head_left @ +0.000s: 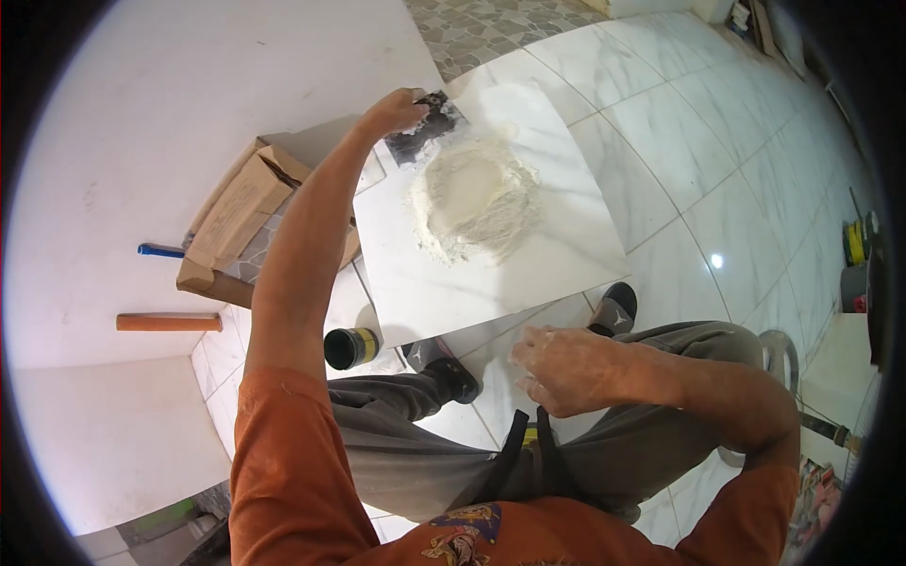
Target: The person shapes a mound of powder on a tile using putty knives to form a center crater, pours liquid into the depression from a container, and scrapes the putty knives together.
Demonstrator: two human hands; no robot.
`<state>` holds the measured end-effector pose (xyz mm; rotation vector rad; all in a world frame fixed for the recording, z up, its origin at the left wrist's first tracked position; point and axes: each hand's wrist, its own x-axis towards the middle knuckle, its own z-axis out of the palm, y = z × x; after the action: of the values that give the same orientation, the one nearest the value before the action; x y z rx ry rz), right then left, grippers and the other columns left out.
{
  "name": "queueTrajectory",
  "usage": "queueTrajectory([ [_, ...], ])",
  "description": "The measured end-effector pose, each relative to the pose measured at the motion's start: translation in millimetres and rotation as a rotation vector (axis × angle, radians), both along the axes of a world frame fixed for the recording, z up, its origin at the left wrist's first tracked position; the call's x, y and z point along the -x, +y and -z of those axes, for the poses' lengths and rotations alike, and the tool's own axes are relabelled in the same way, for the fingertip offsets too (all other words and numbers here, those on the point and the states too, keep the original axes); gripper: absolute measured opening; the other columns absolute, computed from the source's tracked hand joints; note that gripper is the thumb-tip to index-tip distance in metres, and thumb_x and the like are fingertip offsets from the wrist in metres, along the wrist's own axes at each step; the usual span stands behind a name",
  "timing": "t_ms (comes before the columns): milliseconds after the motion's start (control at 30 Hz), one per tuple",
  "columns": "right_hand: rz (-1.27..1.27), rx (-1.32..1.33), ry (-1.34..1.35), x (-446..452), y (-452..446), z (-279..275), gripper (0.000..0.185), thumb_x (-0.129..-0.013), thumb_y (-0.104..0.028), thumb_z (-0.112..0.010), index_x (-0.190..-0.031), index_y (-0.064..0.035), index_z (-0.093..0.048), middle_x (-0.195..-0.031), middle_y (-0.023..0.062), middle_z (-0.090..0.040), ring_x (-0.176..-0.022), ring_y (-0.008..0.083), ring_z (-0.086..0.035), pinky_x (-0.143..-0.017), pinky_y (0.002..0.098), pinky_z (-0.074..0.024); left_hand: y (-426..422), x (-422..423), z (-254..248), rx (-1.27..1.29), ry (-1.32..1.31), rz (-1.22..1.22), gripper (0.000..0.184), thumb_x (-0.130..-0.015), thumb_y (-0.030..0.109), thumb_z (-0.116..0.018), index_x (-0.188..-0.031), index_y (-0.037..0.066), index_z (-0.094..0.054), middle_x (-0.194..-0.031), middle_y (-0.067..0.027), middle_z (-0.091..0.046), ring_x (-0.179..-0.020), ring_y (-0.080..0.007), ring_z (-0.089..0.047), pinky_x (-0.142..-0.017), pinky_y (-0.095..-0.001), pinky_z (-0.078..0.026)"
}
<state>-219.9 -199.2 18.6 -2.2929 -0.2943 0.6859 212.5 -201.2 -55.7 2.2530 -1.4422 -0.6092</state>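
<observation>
My left hand (398,111) reaches far forward, its fingers closed on the edge of a dark flat scraper (427,129) smeared with white material. The scraper rests at the far left corner of a white marbled tile (557,226). Right beside it lies a mound of pale powder (477,203), spread in a rough ring with a smoother, shallow middle. My right hand (571,370) hovers over the near side, in front of my knees, away from the tile. Its fingers are curled in and dusted with white; I see nothing in them.
Left of the tile is an open cardboard box (236,212) with patterned tiles. A dark round can (351,348) with a yellow band stands by my foot. An orange bar (170,323) and a blue handle (160,250) lie against the white wall. Marbled floor tiles (698,160) extend right.
</observation>
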Motion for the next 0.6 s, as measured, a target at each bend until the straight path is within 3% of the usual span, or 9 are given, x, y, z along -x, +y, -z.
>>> queueTrajectory([
  [100, -0.013, 0.013, -0.168, 3.3, -0.2, 4.4, 0.023, -0.088, -0.016, -0.052, -0.090, 0.0065, -0.057, -0.090, 0.0224, -0.059, -0.096, 0.0355, -0.057, -0.087, 0.0426, -0.0471, -20.2, 24.2, -11.9, -0.111, -0.119, 0.112, 0.037, -0.093, 0.021, -0.054, -0.120, -0.004, -0.053, -0.086, -0.0139, -0.062, -0.079, -0.0226, -0.057, -0.076, -0.0366, -0.046],
  [300, 0.023, 0.018, -0.139, 5.5, 2.8, 7.5, 0.023, -0.087, -0.015, -0.054, -0.095, 0.0062, -0.056, -0.094, 0.0240, -0.059, -0.094, 0.0364, -0.059, -0.085, 0.0437, -0.0484, -28.7, 65.1, -23.5, -0.009, -0.294, 0.296, 0.037, -0.093, 0.020, -0.053, -0.124, -0.001, -0.053, -0.106, -0.0209, -0.064, -0.097, -0.0344, -0.061, -0.088, -0.0391, -0.046],
  [400, 0.014, 0.055, -0.129, 6.4, 4.5, 7.2, 0.023, -0.086, -0.015, -0.055, -0.097, 0.0056, -0.056, -0.095, 0.0248, -0.059, -0.094, 0.0367, -0.060, -0.084, 0.0438, -0.0490, -21.9, 88.7, -44.6, -0.003, -0.248, 0.379, 0.033, -0.093, 0.017, -0.052, -0.121, 0.000, -0.055, -0.108, -0.0209, -0.063, -0.099, -0.0375, -0.060, -0.088, -0.0415, -0.046],
  [600, 0.031, 0.083, -0.125, 8.9, 4.9, 5.7, 0.025, -0.087, -0.017, -0.054, -0.097, 0.0055, -0.056, -0.097, 0.0253, -0.059, -0.093, 0.0378, -0.061, -0.084, 0.0437, -0.0491, -1.6, 108.6, -60.3, 0.043, -0.371, 0.452, 0.025, -0.093, 0.014, -0.051, -0.113, 0.001, -0.058, -0.109, -0.0183, -0.062, -0.098, -0.0371, -0.059, -0.088, -0.0444, -0.047],
])
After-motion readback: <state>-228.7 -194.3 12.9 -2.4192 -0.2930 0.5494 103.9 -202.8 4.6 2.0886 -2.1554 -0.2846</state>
